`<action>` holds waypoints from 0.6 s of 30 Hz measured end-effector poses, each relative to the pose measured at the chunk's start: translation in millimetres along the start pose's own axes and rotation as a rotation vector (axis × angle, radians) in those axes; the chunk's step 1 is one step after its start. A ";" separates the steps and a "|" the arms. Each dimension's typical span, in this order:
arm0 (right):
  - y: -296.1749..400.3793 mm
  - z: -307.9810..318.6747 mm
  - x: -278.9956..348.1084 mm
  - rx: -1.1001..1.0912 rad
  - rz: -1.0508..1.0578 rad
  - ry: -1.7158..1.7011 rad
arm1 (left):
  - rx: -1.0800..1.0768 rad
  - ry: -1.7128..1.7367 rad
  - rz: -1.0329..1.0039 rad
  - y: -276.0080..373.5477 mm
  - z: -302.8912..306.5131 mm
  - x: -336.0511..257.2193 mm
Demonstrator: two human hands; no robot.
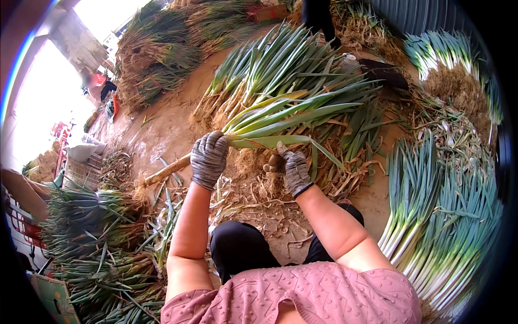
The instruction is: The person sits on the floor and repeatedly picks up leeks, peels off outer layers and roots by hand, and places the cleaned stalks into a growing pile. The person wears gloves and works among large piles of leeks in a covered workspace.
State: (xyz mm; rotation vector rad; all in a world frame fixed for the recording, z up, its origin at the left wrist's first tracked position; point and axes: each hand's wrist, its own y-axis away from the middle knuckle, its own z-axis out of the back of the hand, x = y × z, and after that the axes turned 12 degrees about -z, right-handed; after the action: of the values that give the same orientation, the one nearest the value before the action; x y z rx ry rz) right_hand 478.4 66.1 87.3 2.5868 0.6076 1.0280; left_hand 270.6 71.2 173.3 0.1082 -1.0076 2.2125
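Observation:
My left hand (209,160), in a grey knit glove, is closed around the stalk of a large green onion (168,170). Its brown, dirty root end points left and down; its long leaves (267,125) fan out to the right. My right hand (293,166), gloved too, is just below a low-hanging leaf, thumb raised at the leaf's edge and fingers curled apart from it. Whether the thumb touches the leaf is unclear. Just beyond both hands lies a heap of untrimmed green onions (259,77), roots toward the left.
Dry peelings (259,202) litter the ground before my knees. Cleaned green onions with white stalks (433,227) lie at right. Bundled onions (97,231) are stacked at left beside a cardboard box (54,297). More piles (149,52) stand at the back, near another person's dark-clothed leg (319,18).

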 end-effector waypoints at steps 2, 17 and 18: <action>-2.5 3.6 1.0 0.019 0.012 0.055 | -0.017 -0.040 0.016 8.4 6.7 12.2; -29.2 -14.3 -29.0 0.670 0.144 0.092 | -0.177 0.126 0.038 1.0 -9.8 -22.2; -13.9 -25.6 -20.4 0.554 0.093 -0.001 | -0.135 0.202 0.039 6.5 -21.2 -29.1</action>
State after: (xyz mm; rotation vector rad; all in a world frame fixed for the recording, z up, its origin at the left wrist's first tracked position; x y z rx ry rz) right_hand 443.2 71.1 87.7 3.1129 0.8839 0.9947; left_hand 292.7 66.6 144.6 -0.1933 -1.0493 2.1332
